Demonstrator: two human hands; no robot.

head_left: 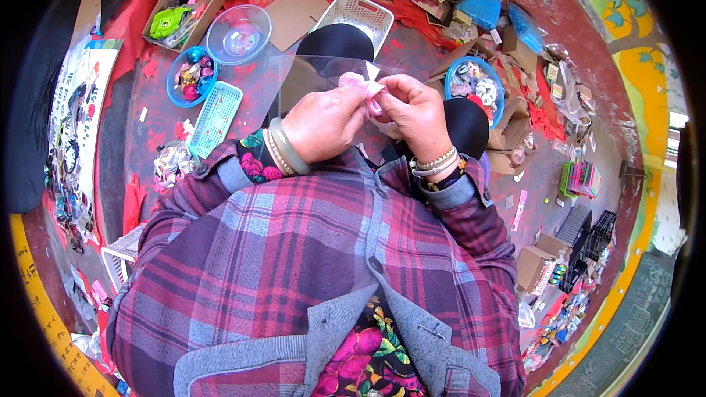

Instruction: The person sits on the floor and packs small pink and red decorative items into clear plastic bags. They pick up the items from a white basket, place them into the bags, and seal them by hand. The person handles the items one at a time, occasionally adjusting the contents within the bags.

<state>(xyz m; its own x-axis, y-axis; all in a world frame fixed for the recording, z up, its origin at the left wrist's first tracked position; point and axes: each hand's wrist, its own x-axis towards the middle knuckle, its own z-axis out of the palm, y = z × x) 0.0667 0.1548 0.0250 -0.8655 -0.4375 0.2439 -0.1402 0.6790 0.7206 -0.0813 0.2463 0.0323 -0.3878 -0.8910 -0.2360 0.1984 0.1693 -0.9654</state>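
Above my lap, my left hand (321, 123) is closed around a small soft pink piece (351, 79) that looks like fabric, perhaps a hair accessory. My right hand (418, 112) meets it from the other side, thumb and forefinger pinched together at its edge. A small white pointed piece (372, 70) sticks up between the two hands, against the pink one. My fingers hide much of the pink piece, so its full shape cannot be told. A clear plastic sheet (283, 77) lies across my knees beneath the hands.
Ahead stands a white basket (373, 16). To the left are a clear bowl (259, 38), a blue bowl (173, 87) of trinkets, a light-blue basket (215, 119) and an open carton (213, 1). Right of my knee sits another filled blue bowl (497, 82), among cardboard boxes.
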